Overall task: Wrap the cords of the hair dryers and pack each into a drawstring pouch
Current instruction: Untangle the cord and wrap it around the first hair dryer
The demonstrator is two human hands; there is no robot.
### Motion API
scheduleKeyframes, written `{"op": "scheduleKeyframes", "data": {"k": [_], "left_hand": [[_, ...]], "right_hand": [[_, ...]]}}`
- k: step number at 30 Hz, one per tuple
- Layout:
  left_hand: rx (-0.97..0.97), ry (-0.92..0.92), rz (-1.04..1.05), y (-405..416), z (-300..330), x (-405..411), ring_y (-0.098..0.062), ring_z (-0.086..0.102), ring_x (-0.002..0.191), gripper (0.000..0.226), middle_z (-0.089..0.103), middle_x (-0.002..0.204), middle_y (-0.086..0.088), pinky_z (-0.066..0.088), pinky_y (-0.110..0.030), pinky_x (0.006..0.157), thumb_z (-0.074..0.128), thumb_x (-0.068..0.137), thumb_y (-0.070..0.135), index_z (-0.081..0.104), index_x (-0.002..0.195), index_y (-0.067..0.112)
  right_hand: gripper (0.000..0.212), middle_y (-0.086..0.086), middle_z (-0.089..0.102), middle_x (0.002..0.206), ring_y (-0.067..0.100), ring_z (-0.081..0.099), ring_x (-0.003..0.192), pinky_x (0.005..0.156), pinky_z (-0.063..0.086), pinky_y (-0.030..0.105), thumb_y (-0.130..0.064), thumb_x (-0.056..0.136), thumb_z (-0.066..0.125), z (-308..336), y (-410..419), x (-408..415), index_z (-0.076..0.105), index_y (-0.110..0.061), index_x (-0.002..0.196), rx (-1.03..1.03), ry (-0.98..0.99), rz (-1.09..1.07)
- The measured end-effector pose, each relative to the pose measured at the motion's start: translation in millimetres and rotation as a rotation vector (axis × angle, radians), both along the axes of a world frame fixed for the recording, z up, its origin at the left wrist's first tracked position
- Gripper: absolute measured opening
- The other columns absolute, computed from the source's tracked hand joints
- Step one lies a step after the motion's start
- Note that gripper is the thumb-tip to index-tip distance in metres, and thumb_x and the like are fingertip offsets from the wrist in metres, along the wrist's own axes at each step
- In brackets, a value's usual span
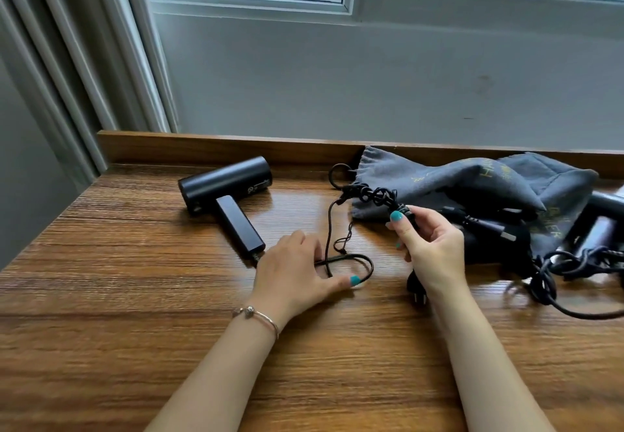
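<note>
Cord of the first dryer half gathered; no pouch filled yet.

Nearest, the left hand (297,271) lies on the brown wood-grain tabletop (118,347), fingers spread flat, touching a loose loop of the thin black power cord (351,261). The right hand (430,244) pinches a kinked, tangled stretch of that cord, its black plug (417,288) beneath the wrist. Farther left lies the matte black T-shaped hair dryer (224,183); farther right, the grey fabric drawstring pouches (472,182) drape over a second dryer's cord. Risk, as judged: kinks tightening into knots if pulled, or the cords snagging together. Behind: raised wooden ledge, grey wall, white-framed window.
</note>
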State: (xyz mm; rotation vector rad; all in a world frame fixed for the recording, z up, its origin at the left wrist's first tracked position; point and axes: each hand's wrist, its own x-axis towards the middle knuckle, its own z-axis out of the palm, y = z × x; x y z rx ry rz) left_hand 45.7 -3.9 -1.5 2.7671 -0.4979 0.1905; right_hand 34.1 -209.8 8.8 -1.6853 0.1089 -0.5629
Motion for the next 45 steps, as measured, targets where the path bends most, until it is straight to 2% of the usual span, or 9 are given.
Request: {"op": "scheduleKeyframes", "data": {"k": [3,5,9,13,23,30,37,42,45], "left_hand": [[-0.22,0.053,-0.005,11,13,4,-0.009,0.051,0.091,0.059,0.056,0.093,0.012,0.044,-0.03,0.074,0.032,0.083,0.08,0.057,0.093,0.027],[-0.162,-0.129,0.021,32,21,20,-0.012,0.051,0.104,0.046,0.061,0.103,0.01,0.041,-0.031,0.088,0.036,0.093,0.064,0.063,0.099,0.027],[0.081,-0.002,0.035,81,9,54,-0.019,0.018,0.146,0.034,0.046,0.144,0.009,0.007,-0.043,0.117,0.049,0.092,0.056,0.065,0.115,0.036],[-0.094,0.047,-0.039,95,-13,57,-0.016,0.011,0.147,0.043,0.049,0.133,0.007,-0.011,-0.042,0.117,0.046,0.091,0.064,0.059,0.118,0.034],[-0.135,-0.103,0.301,106,-18,28,-0.018,0.029,0.137,0.029,0.057,0.113,0.005,0.002,-0.047,0.118,0.048,0.092,0.053,0.055,0.09,0.025],[-0.123,-0.061,0.442,177,-13,4,-0.019,0.024,0.143,0.029,0.057,0.123,0.003,-0.001,-0.049,0.12,0.05,0.093,0.053,0.057,0.096,0.025],[-0.088,-0.036,0.512,192,-12,-3,-0.021,0.019,0.146,0.028,0.057,0.127,0.001,-0.002,-0.051,0.12,0.048,0.094,0.051,0.056,0.1,0.025],[-0.11,-0.111,0.685,145,9,3,-0.02,0.018,0.146,0.042,0.053,0.135,-0.002,-0.007,-0.051,0.117,0.037,0.1,0.046,0.063,0.114,0.017],[-0.338,-0.129,0.43,84,30,8,-0.017,0.035,0.135,0.049,0.051,0.138,-0.002,0.009,-0.041,0.117,0.025,0.101,0.046,0.054,0.129,0.017]], "right_hand": [[0.021,0.005,0.073,0.09,0.011,0.068,0.075,0.062,0.052,0.018,-0.019,0.084,0.071,-2,3,1,0.067,-0.014,0.105,-0.055,-0.014,0.009],[0.019,0.005,0.072,0.087,0.008,0.064,0.064,0.058,0.052,0.018,-0.016,0.085,0.072,-1,6,1,0.068,-0.012,0.103,-0.077,-0.032,0.013],[0.019,0.003,0.071,0.085,0.008,0.063,0.061,0.059,0.051,0.018,-0.017,0.083,0.073,-3,8,1,0.067,-0.017,0.101,-0.109,-0.049,0.012],[0.022,0.0,0.071,0.084,0.01,0.063,0.061,0.064,0.052,0.024,-0.02,0.082,0.074,-6,11,1,0.069,-0.015,0.102,-0.15,-0.051,0.012],[0.024,-0.005,0.068,0.086,-0.004,0.064,0.066,0.062,0.049,0.008,-0.009,0.082,0.073,0,23,-3,0.067,-0.009,0.105,-0.155,-0.117,0.042],[0.029,-0.004,0.069,0.086,-0.003,0.065,0.066,0.063,0.052,0.01,-0.013,0.082,0.074,3,29,-5,0.068,-0.005,0.109,-0.194,-0.088,0.084],[0.026,0.006,0.073,0.09,0.019,0.066,0.077,0.079,0.056,0.041,-0.024,0.078,0.078,3,41,-4,0.071,-0.015,0.102,-0.185,-0.043,0.123],[0.02,0.005,0.073,0.09,0.009,0.067,0.075,0.072,0.055,0.025,-0.009,0.08,0.076,14,59,6,0.069,-0.021,0.094,-0.097,-0.018,0.206],[0.022,0.006,0.071,0.093,0.011,0.067,0.068,0.057,0.053,0.017,-0.005,0.084,0.071,22,68,13,0.068,-0.023,0.096,-0.146,0.052,0.34]]}}
